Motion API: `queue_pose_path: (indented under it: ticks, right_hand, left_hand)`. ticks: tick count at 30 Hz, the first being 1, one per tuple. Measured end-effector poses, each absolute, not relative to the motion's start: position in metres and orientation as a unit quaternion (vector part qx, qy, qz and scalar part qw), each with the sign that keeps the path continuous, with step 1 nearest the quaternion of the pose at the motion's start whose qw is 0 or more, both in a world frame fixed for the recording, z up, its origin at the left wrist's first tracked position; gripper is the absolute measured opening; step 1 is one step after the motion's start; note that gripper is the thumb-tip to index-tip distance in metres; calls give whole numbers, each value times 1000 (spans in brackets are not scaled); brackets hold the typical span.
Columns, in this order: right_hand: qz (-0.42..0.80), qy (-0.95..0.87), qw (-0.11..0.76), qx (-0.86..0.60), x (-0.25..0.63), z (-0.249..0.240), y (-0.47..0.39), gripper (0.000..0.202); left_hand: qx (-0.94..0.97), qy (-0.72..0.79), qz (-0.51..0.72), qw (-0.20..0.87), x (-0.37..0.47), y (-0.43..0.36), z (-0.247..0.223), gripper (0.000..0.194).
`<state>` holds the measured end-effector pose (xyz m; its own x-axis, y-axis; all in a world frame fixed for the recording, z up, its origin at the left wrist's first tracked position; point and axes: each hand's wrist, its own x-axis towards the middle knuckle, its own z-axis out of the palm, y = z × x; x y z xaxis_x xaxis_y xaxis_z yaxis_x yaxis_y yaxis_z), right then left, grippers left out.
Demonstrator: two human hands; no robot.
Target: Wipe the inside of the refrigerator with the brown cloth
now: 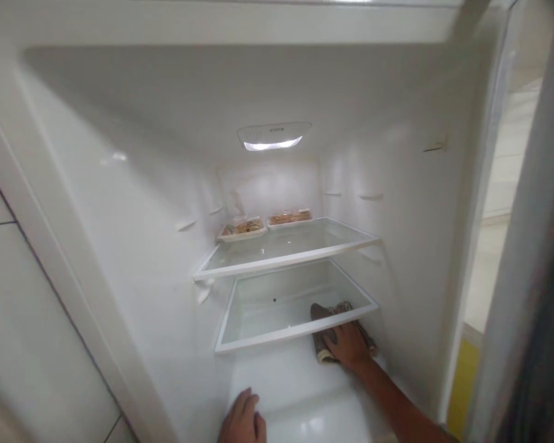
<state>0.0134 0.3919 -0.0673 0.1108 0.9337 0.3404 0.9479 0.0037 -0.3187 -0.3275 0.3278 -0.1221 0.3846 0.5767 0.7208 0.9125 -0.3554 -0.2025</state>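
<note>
Dark brown shoes [322, 352] lie at the right on the white bottom surface inside a fridge, partly seen through the lower glass shelf [258, 311]. My right hand [349, 346] reaches in and rests on them, its fingers around the upper part of a shoe. Low in the view, my left hand [244, 421] is near the white fridge floor [300, 387], its fingers slightly bent and apart, holding nothing. Its lower part is cut off by the frame's edge.
Two food trays, one at the left [243, 229] and one further right [290, 217], stand at the back of the upper glass shelf [281, 243]. A lit lamp [274, 136] is overhead. The open door [521, 277] borders the right side.
</note>
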Motion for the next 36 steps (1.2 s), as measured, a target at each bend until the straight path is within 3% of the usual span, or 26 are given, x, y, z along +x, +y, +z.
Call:
queue_pose_path:
  ticks: [8,11,14,16,19,23,29,36]
  right_hand:
    - [94,-671,203,-707,-46,-77,291,63]
    - [169,-721,226,-633,-112,-63,281,71]
    - [260,-781,209,-528,-165,-43,282,54]
    - [267,-823,205,-458,-179,-32,284,57]
    - [255,-830,237,-436,-168,-30,280,62]
    - [239,-773,273,-521,-120,-50,269,54]
    - [154,-684,224,-677,-22,-70,264,61]
    - [50,-616,192,-762,7,-77,318,66]
  left_hand:
    - [-750,-535,-337,197,-316,319,-106,37]
    - [-757,-490,-408,144,-322,310,-97,38]
    - [-735,-497,-453,88,-326,301,-89,46]
    - [-725,-514,-453,76,-325,296,-84,47]
    - [-753,-490,-425,113,-323,294,-79,41]
    - [-806,-418,-367,203,-321,298,-80,38]
    - [-808,-372,-333,313,-318,306,-91,32]
    - [-793,-378,-365,308,-316,306,-91,27]
